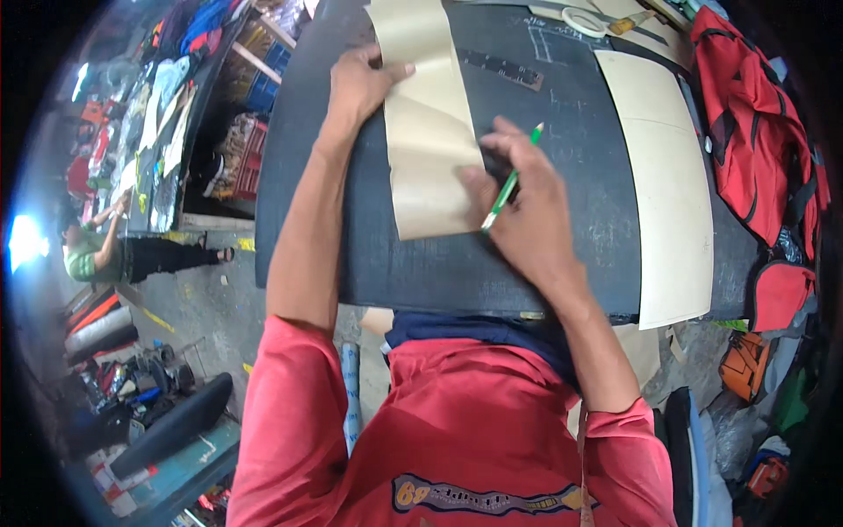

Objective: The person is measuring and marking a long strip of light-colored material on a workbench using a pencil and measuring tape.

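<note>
A long strip of tan paper (430,132) lies bent in soft waves across the dark table, running away from me. At its left edge my left hand (358,86) is closed, thumb on top of the paper and fingers partly hidden. My right hand (531,211), slightly blurred, is at the strip's lower right edge with its thumb and index finger near the paper. Tucked between its fingers is a green pencil (509,189), tilted up to the right.
On the black table (580,176) lie a dark ruler (502,68), a larger tan sheet (663,176), a tape roll (584,22) and a brush-like tool (630,22). Red bags (755,123) crowd the right edge. Another person (97,250) stands by a cluttered table at left.
</note>
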Available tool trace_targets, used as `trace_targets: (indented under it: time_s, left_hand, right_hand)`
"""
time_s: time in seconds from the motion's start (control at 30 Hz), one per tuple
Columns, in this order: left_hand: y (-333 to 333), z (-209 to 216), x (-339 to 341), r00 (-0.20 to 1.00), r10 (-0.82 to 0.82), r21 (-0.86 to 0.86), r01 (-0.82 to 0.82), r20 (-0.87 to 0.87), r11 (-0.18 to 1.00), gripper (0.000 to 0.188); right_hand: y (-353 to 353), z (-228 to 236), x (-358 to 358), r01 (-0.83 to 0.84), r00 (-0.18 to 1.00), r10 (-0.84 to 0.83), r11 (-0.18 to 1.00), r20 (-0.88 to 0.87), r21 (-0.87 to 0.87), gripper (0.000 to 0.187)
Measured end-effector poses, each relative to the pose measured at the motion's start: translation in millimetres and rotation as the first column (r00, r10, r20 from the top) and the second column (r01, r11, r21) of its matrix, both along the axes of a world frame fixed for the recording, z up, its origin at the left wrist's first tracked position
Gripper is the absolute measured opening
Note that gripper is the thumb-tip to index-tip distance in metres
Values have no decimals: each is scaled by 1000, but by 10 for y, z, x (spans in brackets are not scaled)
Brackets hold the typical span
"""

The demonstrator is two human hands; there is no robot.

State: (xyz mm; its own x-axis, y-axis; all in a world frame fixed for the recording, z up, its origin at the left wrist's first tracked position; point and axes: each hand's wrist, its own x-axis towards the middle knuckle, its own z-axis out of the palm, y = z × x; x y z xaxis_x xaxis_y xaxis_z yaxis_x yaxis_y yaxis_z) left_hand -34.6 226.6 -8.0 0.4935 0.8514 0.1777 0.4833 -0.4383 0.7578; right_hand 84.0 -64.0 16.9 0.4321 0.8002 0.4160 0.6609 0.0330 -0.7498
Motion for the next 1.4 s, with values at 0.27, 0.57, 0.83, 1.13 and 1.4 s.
trace_targets:
  time_s: [0.27,0.57,0.83,1.13,1.4]
  left_hand:
    - [-223,196,39,997,52,-32,-54,-49,998,44]
    - [-161,154,123,990,80,61,-74,-116,995,44]
    - [-233,204,80,985,106,35,-102,-133,994,43]
    - [-227,209,95,988,105,9,-105,-112,994,40]
    - [-207,180,107,987,111,11,-110,-112,994,39]
  right_hand:
    - [-135,-87,-412,65,974,-73,997,-215,-44,39]
    - [-270,-246,-564,174,981,-167,982,103,-67,32]
    - [-293,-332,-587,195,973,-185,979,135,-63,24]
    - [-295,-406,-571,164,973,-162,986,164,1,24]
    - [-308,-402,-569,158,982,-157,987,101,-3,21]
